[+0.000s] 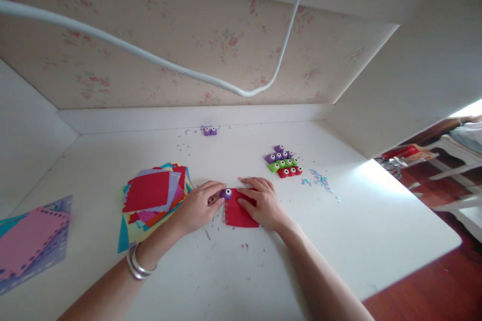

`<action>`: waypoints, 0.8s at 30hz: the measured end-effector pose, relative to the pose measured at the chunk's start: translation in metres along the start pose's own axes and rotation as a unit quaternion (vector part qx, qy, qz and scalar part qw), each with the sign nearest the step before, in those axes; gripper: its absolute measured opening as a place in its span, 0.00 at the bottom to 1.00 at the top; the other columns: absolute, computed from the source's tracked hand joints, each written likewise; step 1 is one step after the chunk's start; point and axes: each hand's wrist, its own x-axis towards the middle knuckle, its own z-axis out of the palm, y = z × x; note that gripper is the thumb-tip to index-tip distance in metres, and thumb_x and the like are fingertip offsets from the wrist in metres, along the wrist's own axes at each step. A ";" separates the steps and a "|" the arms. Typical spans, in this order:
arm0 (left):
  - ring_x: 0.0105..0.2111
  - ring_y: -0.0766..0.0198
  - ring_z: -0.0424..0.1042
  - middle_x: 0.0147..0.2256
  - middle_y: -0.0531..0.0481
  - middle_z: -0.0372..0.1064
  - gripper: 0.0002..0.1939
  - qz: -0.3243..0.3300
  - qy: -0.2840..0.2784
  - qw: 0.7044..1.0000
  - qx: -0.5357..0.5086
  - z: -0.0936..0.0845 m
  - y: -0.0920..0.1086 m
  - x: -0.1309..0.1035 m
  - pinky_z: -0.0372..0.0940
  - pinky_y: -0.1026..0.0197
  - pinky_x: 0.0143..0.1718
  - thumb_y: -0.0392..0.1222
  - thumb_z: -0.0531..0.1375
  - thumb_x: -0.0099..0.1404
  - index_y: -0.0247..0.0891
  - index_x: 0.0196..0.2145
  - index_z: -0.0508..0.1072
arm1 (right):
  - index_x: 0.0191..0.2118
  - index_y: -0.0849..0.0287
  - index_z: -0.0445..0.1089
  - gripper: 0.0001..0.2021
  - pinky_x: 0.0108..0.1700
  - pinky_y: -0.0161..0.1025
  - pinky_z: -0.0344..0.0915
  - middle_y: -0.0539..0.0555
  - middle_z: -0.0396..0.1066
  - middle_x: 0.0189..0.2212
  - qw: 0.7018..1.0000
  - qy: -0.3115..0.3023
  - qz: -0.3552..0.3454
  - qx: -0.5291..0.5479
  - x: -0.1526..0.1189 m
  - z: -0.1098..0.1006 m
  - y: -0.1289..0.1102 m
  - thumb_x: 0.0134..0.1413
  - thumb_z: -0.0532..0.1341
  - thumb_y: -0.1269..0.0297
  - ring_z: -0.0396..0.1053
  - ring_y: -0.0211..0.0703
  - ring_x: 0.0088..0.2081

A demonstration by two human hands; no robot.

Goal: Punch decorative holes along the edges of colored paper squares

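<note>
A red sheet of paper (pixel 241 213) lies on the white table in front of me, with small punched holes along its left edge. At its upper left corner sits a small purple paper punch (pixel 226 194) with a white eye-like button. The fingers and thumb of my left hand (pixel 199 205) are closed on this punch from the left. My right hand (pixel 265 204) rests flat over the right side of the red sheet, fingers spread, pressing it to the table. The underside of the punch is hidden from view.
Coloured paper sheets (pixel 148 193) are piled left of my hands; pink and purple hole-edged sheets (pixel 33 241) lie farther left. More purple, green and red punches (pixel 284 162) stand at right, two purple ones (pixel 210 131) near the wall. Paper confetti (pixel 322 180) and a white cable (pixel 169 65) are visible.
</note>
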 end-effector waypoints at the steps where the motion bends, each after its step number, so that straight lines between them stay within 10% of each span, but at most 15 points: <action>1: 0.46 0.61 0.73 0.49 0.46 0.72 0.15 -0.015 -0.008 1.000 -0.010 -0.002 0.002 0.001 0.70 0.61 0.47 0.39 0.58 0.66 0.40 0.50 0.73 | 0.47 0.47 0.76 0.13 0.59 0.52 0.55 0.52 0.69 0.55 1.000 0.000 0.000 0.000 0.000 0.000 0.000 0.57 0.63 0.64 0.63 0.51 0.56; 13: 0.37 0.60 0.75 0.36 0.49 0.77 0.11 -0.116 -0.025 0.993 0.002 0.002 0.015 0.024 0.67 0.60 0.42 0.45 0.58 0.64 0.41 0.37 0.79 | 0.47 0.47 0.76 0.12 0.59 0.52 0.55 0.51 0.70 0.55 1.000 0.002 -0.005 0.008 0.000 -0.005 -0.004 0.58 0.62 0.63 0.64 0.49 0.55; 24: 0.14 0.71 0.55 0.15 0.59 0.59 0.03 -0.268 -0.186 0.945 -0.027 0.003 0.010 0.063 0.50 0.68 0.17 0.36 0.61 0.51 0.36 0.26 0.71 | 0.48 0.46 0.75 0.12 0.60 0.53 0.54 0.51 0.69 0.55 1.000 -0.001 0.010 0.001 -0.001 0.000 -0.003 0.58 0.62 0.63 0.63 0.50 0.56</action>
